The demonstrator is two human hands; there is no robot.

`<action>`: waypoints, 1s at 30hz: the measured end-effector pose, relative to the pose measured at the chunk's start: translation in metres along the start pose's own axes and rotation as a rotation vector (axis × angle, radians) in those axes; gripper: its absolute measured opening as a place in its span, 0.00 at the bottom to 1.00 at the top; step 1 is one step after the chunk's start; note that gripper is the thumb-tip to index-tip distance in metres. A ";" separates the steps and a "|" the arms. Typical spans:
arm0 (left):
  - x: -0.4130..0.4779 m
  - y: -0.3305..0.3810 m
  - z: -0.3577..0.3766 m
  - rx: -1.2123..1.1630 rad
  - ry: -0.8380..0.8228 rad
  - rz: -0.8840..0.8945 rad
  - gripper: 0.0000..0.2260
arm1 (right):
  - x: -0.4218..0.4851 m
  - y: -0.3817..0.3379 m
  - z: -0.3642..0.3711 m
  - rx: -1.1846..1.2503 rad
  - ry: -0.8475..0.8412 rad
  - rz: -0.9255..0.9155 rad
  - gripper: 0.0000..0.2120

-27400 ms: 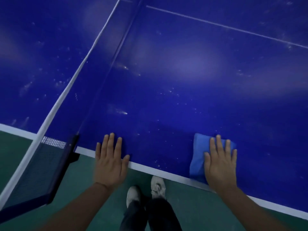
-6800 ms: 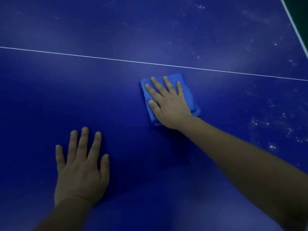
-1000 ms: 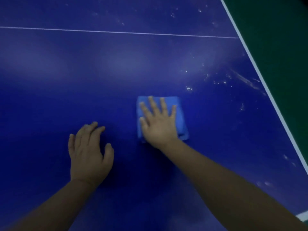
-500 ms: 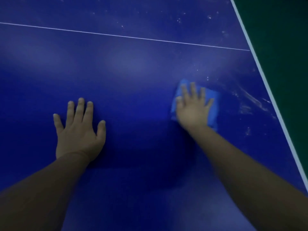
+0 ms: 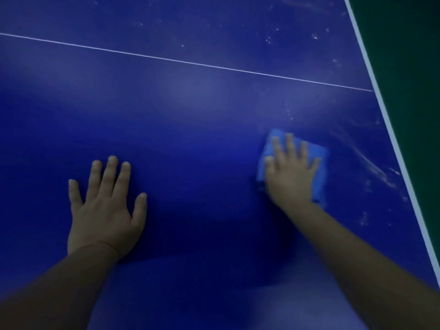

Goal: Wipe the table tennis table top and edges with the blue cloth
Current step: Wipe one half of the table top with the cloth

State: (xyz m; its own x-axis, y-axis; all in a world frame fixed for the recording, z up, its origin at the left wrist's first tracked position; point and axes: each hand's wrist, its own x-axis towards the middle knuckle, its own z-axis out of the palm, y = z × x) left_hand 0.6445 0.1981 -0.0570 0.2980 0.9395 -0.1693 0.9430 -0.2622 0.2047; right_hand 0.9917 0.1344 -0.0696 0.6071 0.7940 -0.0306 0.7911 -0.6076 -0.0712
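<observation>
The dark blue table tennis table top fills the head view. A folded blue cloth lies flat on it at the right. My right hand presses on the cloth with straight, spread fingers and covers most of it. My left hand rests flat on the bare table at the lower left, fingers spread. White dusty smears streak the surface to the right of the cloth.
A thin white centre line crosses the table beyond both hands. The table's white right edge runs diagonally, with dark green floor past it. Fine white specks dot the far right part of the table.
My right hand has slid the cloth to the right, closer to the white edge and the dusty smears. My left hand has flattened and stays planted at the lower left.
</observation>
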 end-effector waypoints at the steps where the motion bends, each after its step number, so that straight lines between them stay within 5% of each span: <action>1: 0.000 0.001 0.000 0.002 0.003 -0.001 0.34 | -0.009 -0.029 0.004 0.001 -0.005 -0.177 0.28; 3: -0.001 0.000 0.001 0.008 0.004 -0.004 0.34 | -0.013 -0.072 0.012 0.025 -0.033 -0.526 0.27; 5: -0.001 -0.001 0.002 0.015 0.003 -0.004 0.34 | 0.022 -0.076 0.007 0.012 -0.078 -0.643 0.27; 8: 0.000 -0.002 0.002 0.022 -0.003 -0.001 0.34 | 0.097 -0.017 -0.005 -0.077 -0.048 -0.243 0.26; 10: -0.001 -0.001 0.002 0.008 -0.001 -0.003 0.34 | 0.128 0.032 -0.018 0.021 -0.060 0.155 0.27; 12: -0.001 -0.001 0.001 0.009 -0.010 0.000 0.34 | 0.127 0.037 -0.023 0.107 -0.070 0.354 0.27; 14: -0.001 0.000 0.000 0.012 -0.012 -0.002 0.34 | 0.099 -0.003 -0.013 0.047 -0.046 0.197 0.28; 18: -0.001 0.002 -0.002 0.018 -0.019 -0.009 0.34 | 0.039 -0.058 0.008 -0.040 -0.103 -0.520 0.28; 19: -0.001 0.002 -0.003 0.018 -0.023 -0.007 0.34 | 0.051 -0.046 0.003 -0.044 -0.097 -0.515 0.28; 23: 0.000 0.002 -0.003 0.007 -0.026 -0.012 0.33 | 0.101 0.035 -0.017 -0.004 -0.074 0.149 0.26; 25: 0.000 0.004 -0.004 -0.001 -0.024 -0.006 0.33 | 0.096 0.030 -0.018 0.051 -0.067 0.270 0.27; 27: 0.000 0.004 -0.004 0.000 -0.025 0.000 0.33 | 0.084 -0.017 -0.008 0.024 -0.049 0.183 0.27; 30: 0.000 0.003 -0.003 0.010 -0.019 -0.004 0.33 | 0.067 -0.122 0.007 -0.028 -0.033 -0.216 0.27</action>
State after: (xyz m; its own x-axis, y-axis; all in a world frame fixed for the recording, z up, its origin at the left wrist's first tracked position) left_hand 0.6474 0.1981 -0.0537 0.2965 0.9362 -0.1888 0.9458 -0.2603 0.1943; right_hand 0.9352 0.2624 -0.0699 0.4211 0.9056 -0.0504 0.9044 -0.4234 -0.0520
